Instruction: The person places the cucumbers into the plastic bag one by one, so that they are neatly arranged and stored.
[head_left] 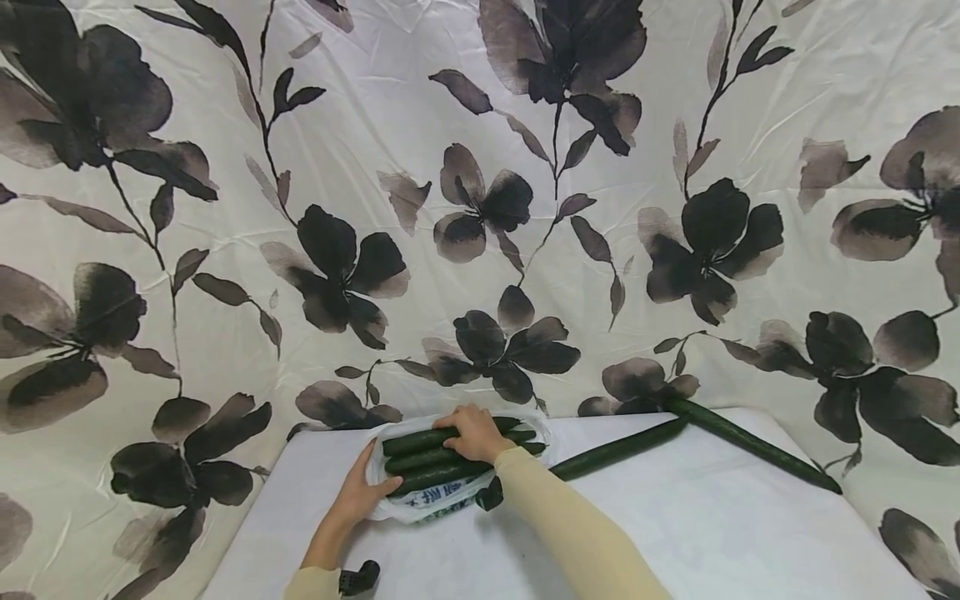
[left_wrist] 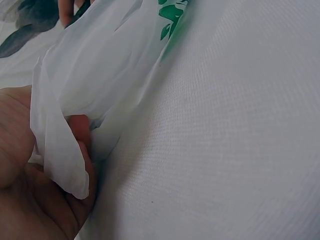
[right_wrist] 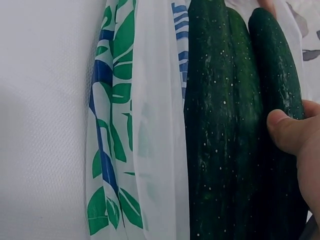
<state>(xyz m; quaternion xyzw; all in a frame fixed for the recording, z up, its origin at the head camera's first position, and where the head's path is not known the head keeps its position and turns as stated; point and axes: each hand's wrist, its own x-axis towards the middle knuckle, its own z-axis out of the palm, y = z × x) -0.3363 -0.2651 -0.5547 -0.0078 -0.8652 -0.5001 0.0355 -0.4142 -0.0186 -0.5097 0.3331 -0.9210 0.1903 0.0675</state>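
A white plastic bag point(head_left: 427, 505) with blue and green print lies open on the table, with several dark green cucumbers point(head_left: 438, 477) side by side in it. At the bag's left end, my left hand point(head_left: 356, 497) holds its edge; the left wrist view shows a fold of the bag point(left_wrist: 60, 145) between thumb and fingers. My right hand point(head_left: 476, 433) reaches over from the right and grips the far cucumber point(right_wrist: 275, 60) in the bag, thumb on its near side. Its other fingers are mostly hidden in the right wrist view.
Two more cucumbers lie outside the bag: one point(head_left: 618, 450) slants right from beside the right forearm, another point(head_left: 757, 446) lies along the table's back right. The white-covered table point(head_left: 712, 533) meets a floral cloth point(head_left: 480, 275) behind it.
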